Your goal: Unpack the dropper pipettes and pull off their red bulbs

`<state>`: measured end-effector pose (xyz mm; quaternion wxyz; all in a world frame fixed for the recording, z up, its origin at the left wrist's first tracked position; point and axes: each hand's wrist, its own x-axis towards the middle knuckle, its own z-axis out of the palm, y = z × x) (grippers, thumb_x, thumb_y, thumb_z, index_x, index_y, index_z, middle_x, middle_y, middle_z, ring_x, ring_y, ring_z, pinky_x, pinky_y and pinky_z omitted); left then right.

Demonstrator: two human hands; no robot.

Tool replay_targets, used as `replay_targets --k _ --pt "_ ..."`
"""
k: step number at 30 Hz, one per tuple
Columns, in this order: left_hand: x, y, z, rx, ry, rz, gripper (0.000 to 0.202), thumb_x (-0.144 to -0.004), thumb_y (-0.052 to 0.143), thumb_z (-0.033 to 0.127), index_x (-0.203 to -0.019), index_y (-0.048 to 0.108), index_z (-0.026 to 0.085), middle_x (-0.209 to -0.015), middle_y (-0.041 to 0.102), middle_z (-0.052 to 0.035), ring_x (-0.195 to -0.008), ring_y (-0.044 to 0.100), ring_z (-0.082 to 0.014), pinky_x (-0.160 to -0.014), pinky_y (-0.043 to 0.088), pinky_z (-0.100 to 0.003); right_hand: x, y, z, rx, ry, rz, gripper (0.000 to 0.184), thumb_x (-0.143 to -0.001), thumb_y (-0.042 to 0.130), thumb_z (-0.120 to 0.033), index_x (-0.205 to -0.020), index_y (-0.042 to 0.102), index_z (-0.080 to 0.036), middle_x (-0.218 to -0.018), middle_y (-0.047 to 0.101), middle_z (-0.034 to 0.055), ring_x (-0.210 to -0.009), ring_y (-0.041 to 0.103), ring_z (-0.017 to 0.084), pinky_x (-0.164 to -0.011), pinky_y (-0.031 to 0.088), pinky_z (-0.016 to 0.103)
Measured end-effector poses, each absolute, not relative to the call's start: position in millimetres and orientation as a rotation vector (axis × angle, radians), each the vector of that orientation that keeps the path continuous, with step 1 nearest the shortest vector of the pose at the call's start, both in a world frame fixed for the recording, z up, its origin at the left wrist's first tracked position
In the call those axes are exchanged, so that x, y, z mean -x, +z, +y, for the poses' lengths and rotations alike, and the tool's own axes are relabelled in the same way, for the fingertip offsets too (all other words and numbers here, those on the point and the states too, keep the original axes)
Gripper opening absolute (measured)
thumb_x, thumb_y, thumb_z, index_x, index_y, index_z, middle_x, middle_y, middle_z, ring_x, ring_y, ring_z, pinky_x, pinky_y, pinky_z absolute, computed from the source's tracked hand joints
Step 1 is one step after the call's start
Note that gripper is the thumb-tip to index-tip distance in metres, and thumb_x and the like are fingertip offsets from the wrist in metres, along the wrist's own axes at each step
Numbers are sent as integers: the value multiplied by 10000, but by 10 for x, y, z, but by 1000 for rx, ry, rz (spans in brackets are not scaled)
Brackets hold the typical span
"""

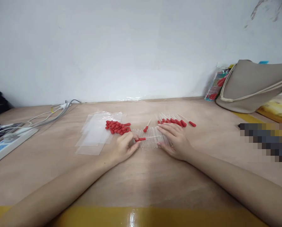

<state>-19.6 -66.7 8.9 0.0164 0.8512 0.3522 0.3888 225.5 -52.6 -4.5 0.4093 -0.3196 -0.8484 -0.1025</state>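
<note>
My left hand (123, 147) pinches the red bulb of a glass dropper (147, 138), which lies across a row of bare clear glass tubes (150, 142) on the wooden table (141, 179). On the right end of those tubes rests my right hand (175, 140), fingers curled around the dropper's glass end. A heap of loose red rubber bulbs (117, 126) lies just beyond my left hand. Finished droppers with red bulbs (176, 122) are lined up behind my right hand. One more dropper (147, 126) lies alone between the heaps.
Clear plastic bags (96, 134) are stacked left of the bulbs. A power strip (6, 143) with grey cables (53, 115) sits at the far left. A beige bag (251, 86) and a colourful packet (215, 85) stand at the right against the white wall.
</note>
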Motion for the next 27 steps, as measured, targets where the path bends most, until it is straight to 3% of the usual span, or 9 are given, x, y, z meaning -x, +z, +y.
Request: replay_targets --k 5,11,15,18,23,27 --pt "168 -2 -675 -2686 1230 1019 39 -838 522 206 -854 532 171 -773 606 -25 -717 577 -127 -651 470 -244 -2182 -107 -519 682 -262 -2241 317 -840 526 -316 -1127 576 -191 -1116 631 75 -1148 505 232 -1037 307 491" --pt "148 30 -689 -2697 1210 991 81 -851 500 200 -905 556 179 -818 616 -38 -760 587 -137 -677 485 -257 -2124 -175 -466 621 -220 -2230 154 -853 498 -206 -926 634 -195 -960 689 36 -1097 551 202 -1015 364 450" --pt "85 38 -669 -2734 1203 1008 241 -825 553 273 -1047 571 181 -1000 620 -91 -931 586 -187 -798 481 -327 -2098 -166 -480 618 -192 -2214 113 -846 499 -205 -862 611 -197 -902 689 34 -1070 565 188 -1007 369 436" --pt "27 12 -620 -2829 1159 952 199 -816 578 307 -979 619 200 -1013 641 -79 -1006 570 -205 -867 446 -364 -2078 -156 -500 607 -176 -2195 96 -839 513 -230 -820 601 -197 -883 687 41 -1044 578 184 -986 390 419" --pt "6 -19 -585 -2886 1173 911 129 -845 543 248 -938 619 199 -965 680 -42 -1047 566 -177 -950 395 -365 -2052 -185 -483 589 -211 -2205 173 -827 545 -280 -950 618 -184 -1003 671 84 -1019 593 209 -939 439 418" --pt "22 8 -626 -2909 1091 978 149 -862 506 253 -954 610 198 -986 679 -46 -1073 562 -178 -997 358 -384 -2045 -238 -462 516 -171 -2223 224 -855 490 -212 -1044 608 -194 -1042 663 75 -1020 598 183 -955 451 388"
